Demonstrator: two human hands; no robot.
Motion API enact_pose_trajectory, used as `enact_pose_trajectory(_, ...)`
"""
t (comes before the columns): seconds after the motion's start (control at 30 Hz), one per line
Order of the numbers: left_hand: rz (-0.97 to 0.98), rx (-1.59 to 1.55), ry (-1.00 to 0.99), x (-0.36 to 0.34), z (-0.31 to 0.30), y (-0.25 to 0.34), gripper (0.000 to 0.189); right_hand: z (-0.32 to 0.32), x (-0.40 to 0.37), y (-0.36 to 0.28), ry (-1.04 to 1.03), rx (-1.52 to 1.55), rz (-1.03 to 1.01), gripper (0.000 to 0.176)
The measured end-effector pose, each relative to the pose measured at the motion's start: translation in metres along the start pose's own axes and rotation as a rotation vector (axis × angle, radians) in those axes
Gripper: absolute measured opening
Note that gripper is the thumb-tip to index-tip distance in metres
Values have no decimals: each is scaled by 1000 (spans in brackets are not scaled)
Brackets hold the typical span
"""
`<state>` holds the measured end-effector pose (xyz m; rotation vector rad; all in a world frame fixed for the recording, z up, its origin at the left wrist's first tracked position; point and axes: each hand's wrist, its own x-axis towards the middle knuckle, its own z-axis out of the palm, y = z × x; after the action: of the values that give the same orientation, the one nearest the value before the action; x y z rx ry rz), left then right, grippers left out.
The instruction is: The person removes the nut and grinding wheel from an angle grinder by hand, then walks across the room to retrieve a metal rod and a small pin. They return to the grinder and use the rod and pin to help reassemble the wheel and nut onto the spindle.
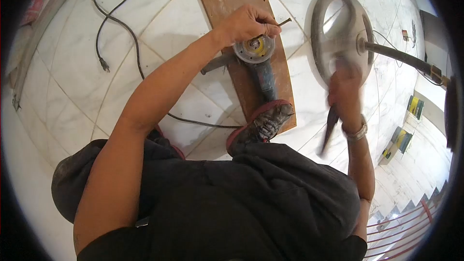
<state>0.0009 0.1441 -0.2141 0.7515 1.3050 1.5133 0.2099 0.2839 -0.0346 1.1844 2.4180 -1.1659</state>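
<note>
My left hand pinches a thin dark metal rod, which looks like a bolt or a screw, just above the disc of an angle grinder. The grinder lies on a brown wooden board, its disc facing up and a side handle sticking out to the left. One shoe rests against the grinder's rear end. My right hand, blurred by motion, is closed around a dark tool that points down; its kind is unclear.
A large grey oval base with openings and a dark pole stands at the right. A black cable with a plug runs over the tiled floor at the left. Yellow and dark blocks lie at the far right.
</note>
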Motion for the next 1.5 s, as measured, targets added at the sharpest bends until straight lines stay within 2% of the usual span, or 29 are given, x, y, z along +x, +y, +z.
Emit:
enact_pose_trajectory(0.03, 2, 10, 3, 0, 0, -1, 18, 13, -3, 7, -193, -195, 22, 33)
enact_pose_trajectory(0.1, -6, -47, 26, 0, 0, -2, 17, 9, -4, 7, -110, -142, 29, 37)
enact_pose_trajectory(0.13, -17, -78, 38, -3, 0, -4, 17, 2, -8, -1, -47, -95, 72, 35)
enact_pose_trajectory(0.17, -19, -61, 15, -2, -2, -6, 18, -2, -6, 1, 111, -54, 75, 27)
enact_pose_trajectory(0.27, -19, -30, -26, 2, -3, -8, 18, -32, 1, -19, 321, 277, -4, 22)
enact_pose_trajectory(0.33, -30, -15, -16, 2, -2, -6, 17, -21, 14, 21, 392, 379, -74, 23)
enact_pose_trajectory(0.37, -19, 7, -15, 2, -4, -3, 16, -9, 14, 32, 230, 87, -181, 22)
enact_pose_trajectory(0.43, -7, 49, -18, -2, -4, -3, 16, 13, 15, 55, 4, -451, -520, 22)
enact_pose_trajectory(0.47, -13, 41, -6, -2, -4, -1, 15, 11, -6, 3, -188, -135, 11, 26)
enact_pose_trajectory(0.53, -38, 16, 9, -6, -2, 3, 15, 2, -8, -7, -92, -15, 70, 32)
enact_pose_trajectory(0.57, -9, -60, 27, -4, -3, -1, 15, 2, -6, -1, 4, 77, -20, 34)
enact_pose_trajectory(0.63, 51, -221, 72, -3, -6, -11, 16, -3, -2, -4, 39, 210, -42, 34)
enact_pose_trajectory(0.73, 207, -168, 447, -23, -16, 2, 23, 1, -2, -3, 83, 289, -43, 36)
enact_pose_trajectory(0.83, -1, -494, 504, -39, 0, -30, 31, 0, -3, 4, 12, 315, 16, 33)
enact_pose_trajectory(0.93, 163, -11, 308, -18, -4, -28, 32, 6, -1, 3, 9, 278, 30, 32)
enact_pose_trajectory(0.97, 93, -362, 316, -4, 0, -11, 24, 8, -1, -2, 15, 275, 23, 30)
enact_pose_trajectory(1.03, 216, -398, 285, 23, -10, -9, 25, 9, -2, -7, 3, 294, 8, 30)
enact_pose_trajectory(1.07, 280, -407, 271, 27, -14, -2, 26, 9, -1, -9, -5, 309, -5, 30)
enact_pose_trajectory(1.17, 97, -243, 252, 2, -8, 4, 26, 6, 2, -9, -12, 259, -58, 31)
enact_pose_trajectory(1.27, 99, -193, 150, -13, 1, -6, 23, 9, 5, -8, -13, 273, -76, 29)
enact_pose_trajectory(1.37, 31, -205, 139, -10, 4, -7, 21, 6, 3, -6, 0, 252, -77, 30)
enact_pose_trajectory(1.5, 35, -196, 74, -6, 2, -10, 21, 1, 6, -7, 35, 279, -64, 32)
